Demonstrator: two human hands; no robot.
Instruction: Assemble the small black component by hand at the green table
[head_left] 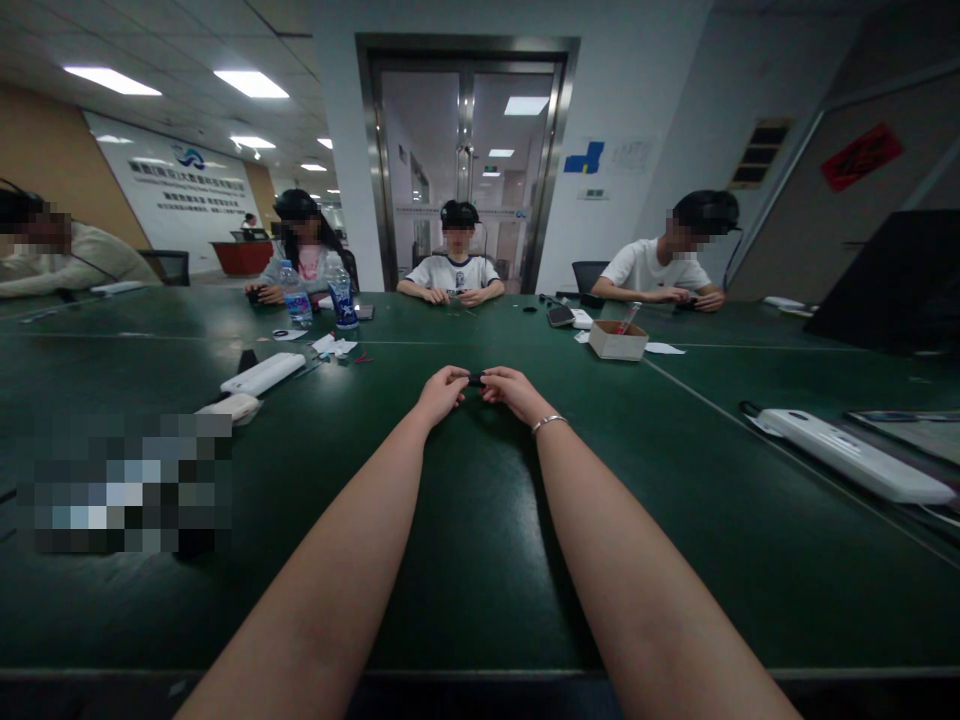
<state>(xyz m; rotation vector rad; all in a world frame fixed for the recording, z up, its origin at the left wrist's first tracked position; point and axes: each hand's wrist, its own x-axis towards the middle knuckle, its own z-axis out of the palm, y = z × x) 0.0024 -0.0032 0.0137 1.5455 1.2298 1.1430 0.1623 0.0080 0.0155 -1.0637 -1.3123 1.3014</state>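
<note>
Both my arms reach straight out over the dark green table point(480, 520). My left hand point(442, 390) and my right hand point(508, 386) meet at the middle of the table, fingers curled. Between their fingertips they pinch a small black object point(475, 379), too small to name. A thin silver bracelet point(548, 422) circles my right wrist.
White oblong devices lie at the left point(262, 373) and right point(855, 455). A small open cardboard box point(617, 340) stands beyond my hands on the right. Water bottles point(295, 294) stand far left. Several other people sit along the far edge, hands on the table. A dark laptop point(892, 285) is at the right.
</note>
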